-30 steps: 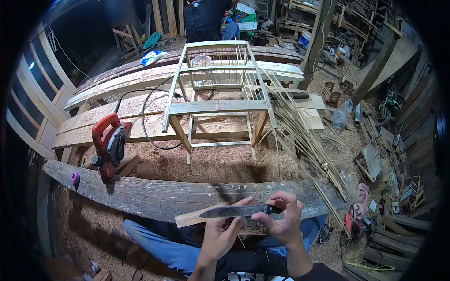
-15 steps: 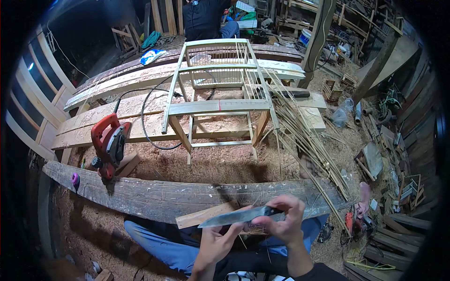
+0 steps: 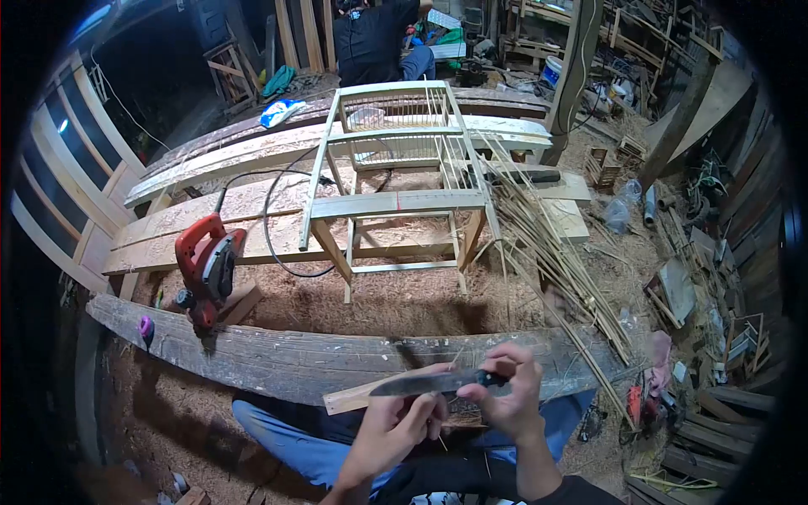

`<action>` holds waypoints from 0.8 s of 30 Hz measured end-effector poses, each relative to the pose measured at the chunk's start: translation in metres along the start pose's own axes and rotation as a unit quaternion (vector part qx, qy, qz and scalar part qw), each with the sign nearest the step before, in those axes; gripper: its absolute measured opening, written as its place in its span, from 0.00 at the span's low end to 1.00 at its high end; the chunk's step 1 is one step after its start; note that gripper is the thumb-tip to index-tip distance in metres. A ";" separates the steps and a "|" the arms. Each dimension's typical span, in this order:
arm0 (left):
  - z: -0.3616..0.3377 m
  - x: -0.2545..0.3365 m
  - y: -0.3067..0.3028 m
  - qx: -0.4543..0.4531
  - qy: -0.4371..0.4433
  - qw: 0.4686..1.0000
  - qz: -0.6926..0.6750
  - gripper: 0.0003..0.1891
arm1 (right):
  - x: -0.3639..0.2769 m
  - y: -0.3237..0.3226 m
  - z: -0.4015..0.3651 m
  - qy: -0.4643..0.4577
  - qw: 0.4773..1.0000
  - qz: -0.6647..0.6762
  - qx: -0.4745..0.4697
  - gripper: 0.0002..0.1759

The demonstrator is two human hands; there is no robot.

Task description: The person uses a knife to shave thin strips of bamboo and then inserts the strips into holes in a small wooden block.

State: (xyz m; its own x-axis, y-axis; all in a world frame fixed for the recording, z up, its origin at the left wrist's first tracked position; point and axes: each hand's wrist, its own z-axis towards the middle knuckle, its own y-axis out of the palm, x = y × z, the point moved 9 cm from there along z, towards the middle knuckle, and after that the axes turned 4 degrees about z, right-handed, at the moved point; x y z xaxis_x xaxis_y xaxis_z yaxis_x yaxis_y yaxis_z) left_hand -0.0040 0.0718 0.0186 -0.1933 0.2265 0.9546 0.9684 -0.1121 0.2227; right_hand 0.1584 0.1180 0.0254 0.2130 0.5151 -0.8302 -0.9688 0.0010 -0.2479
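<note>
My right hand (image 3: 515, 400) is closed around the dark handle of a knife (image 3: 412, 385), its blade pointing left. Under the blade, my left hand (image 3: 396, 431) has its fingers curled and pinched; what they hold, if anything, is too small to make out. Behind the blade a short piece of wood (image 3: 343, 401) lies against the edge of a worn plank (image 3: 278, 358) in front of me. Beyond the plank stands a wooden frame (image 3: 396, 203) with thin upright rods at its far end.
A red power planer (image 3: 206, 269) rests at the left, its cable running back over sawdust-covered boards (image 3: 168, 236). Long thin strips (image 3: 568, 273) are heaped right of the frame. A purple roll (image 3: 146, 326) sits on the plank. Another person (image 3: 368, 42) is at the back.
The knife blade has turned, so its face looks darker now. My left fingers have curled more beneath it. The whole view has shifted slightly.
</note>
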 end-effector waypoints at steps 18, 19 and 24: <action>-0.019 -0.029 0.012 0.048 -0.010 0.993 -0.104 0.25 | -0.009 0.002 -0.013 -0.062 0.995 -0.035 -0.075 0.40; -0.019 -0.029 0.012 0.051 -0.017 0.993 -0.105 0.24 | -0.007 0.001 -0.013 -0.055 0.995 -0.043 -0.076 0.40; -0.029 -0.030 0.004 0.050 -0.056 0.996 -0.054 0.20 | 0.017 -0.035 0.005 -0.033 0.995 -0.076 0.053 0.36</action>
State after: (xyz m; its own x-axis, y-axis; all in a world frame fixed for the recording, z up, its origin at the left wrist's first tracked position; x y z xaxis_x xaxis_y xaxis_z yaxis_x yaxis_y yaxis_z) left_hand 0.0015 0.0361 -0.0035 -0.2832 0.3384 0.8973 0.9551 0.0149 0.2959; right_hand 0.1950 0.1311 0.0221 0.3521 0.5566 -0.7525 -0.9350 0.1719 -0.3103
